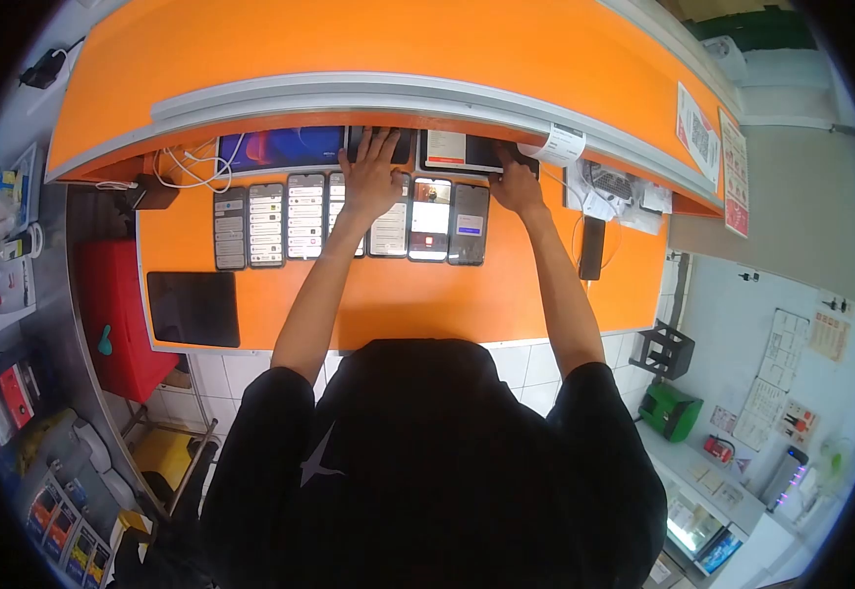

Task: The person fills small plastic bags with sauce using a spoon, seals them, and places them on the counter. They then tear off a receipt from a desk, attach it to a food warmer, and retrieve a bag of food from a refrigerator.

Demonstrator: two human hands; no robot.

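Both bare arms stretch away from the near edge of the orange counter (398, 304) toward its far side, the elbows lightly bent and the forearms running roughly parallel. The left hand (374, 179) lies palm down, its fingers spread apart and pointing far, with the fingertips on a dark flat device (405, 149) beneath the far ledge. The right hand (519, 185) reaches to the right end of a dark tablet (452, 152) just right of that device; its fingers bend far and to the left, and whether they grip the edge or merely rest on it I cannot tell. The tablet's long axis runs left to right, along the ledge, with a white and orange-red panel toward its left end. The dark device also lies along the ledge, partly covered by the left hand. Farther left is a blue-screened tablet (285, 149), its long axis likewise left to right. Nearer than these, a row of phones (429, 218) stretches sideways, each with its long axis near to far; the left wrist and forearm cross over the middle of the row.
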